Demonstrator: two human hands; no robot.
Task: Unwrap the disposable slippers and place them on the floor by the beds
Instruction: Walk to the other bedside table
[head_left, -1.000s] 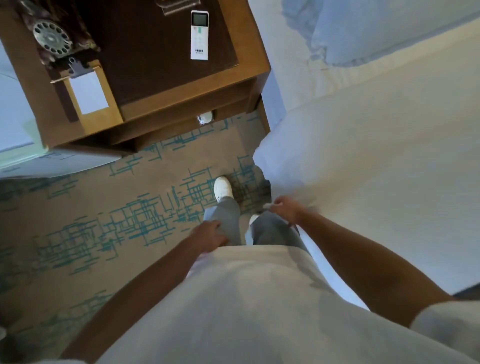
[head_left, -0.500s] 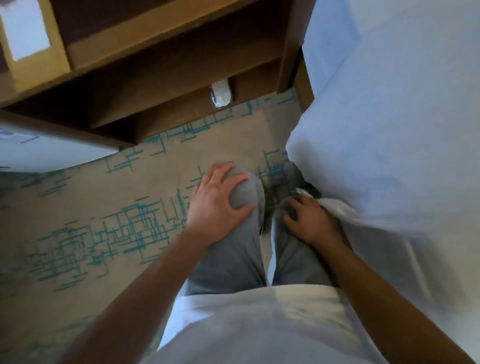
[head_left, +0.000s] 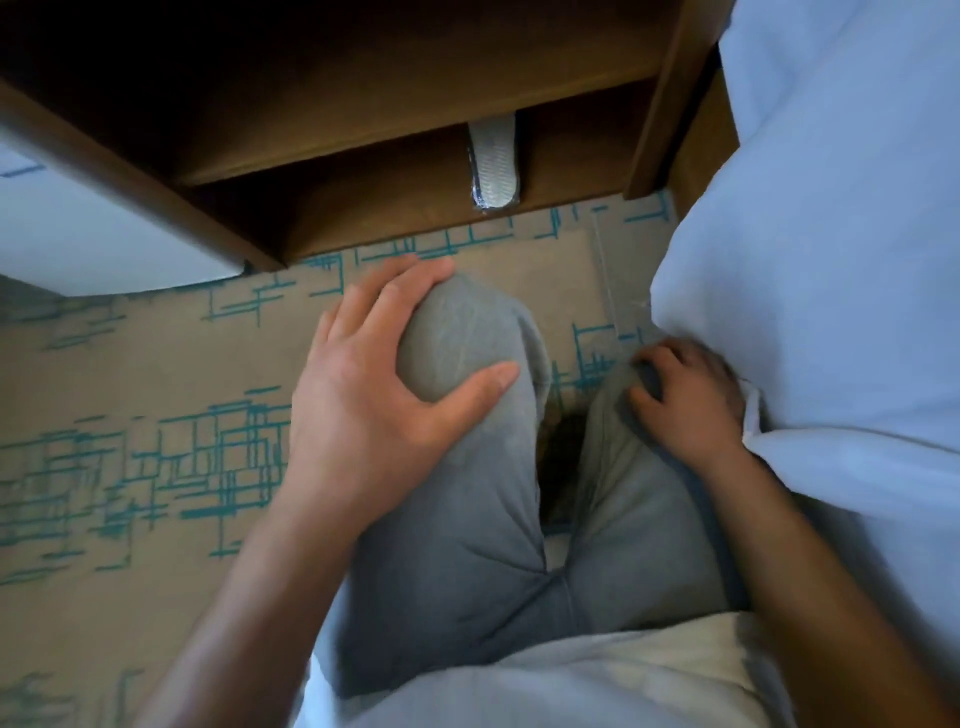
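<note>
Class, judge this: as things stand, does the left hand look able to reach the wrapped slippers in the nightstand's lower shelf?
Probably yes: the left hand rests on the knee, and only bare carpet separates it from the wrapped slippers at the shelf's open front.

Your spread left hand (head_left: 379, 395) cups your grey-trousered left knee (head_left: 457, 338), your right hand (head_left: 685, 395) rests on the other knee beside the white bed sheet (head_left: 831, 260), and plastic-wrapped white disposable slippers (head_left: 493, 163) lie on the brown wooden nightstand's lowest shelf (head_left: 395, 208).

The wooden nightstand (head_left: 363, 171) keeps a wrapped pair of slippers (head_left: 493, 166) on its bottom shelf; beneath the nightstand spreads tan carpet (head_left: 156, 405) with teal lines, a white bed (head_left: 841, 260) just right
</note>
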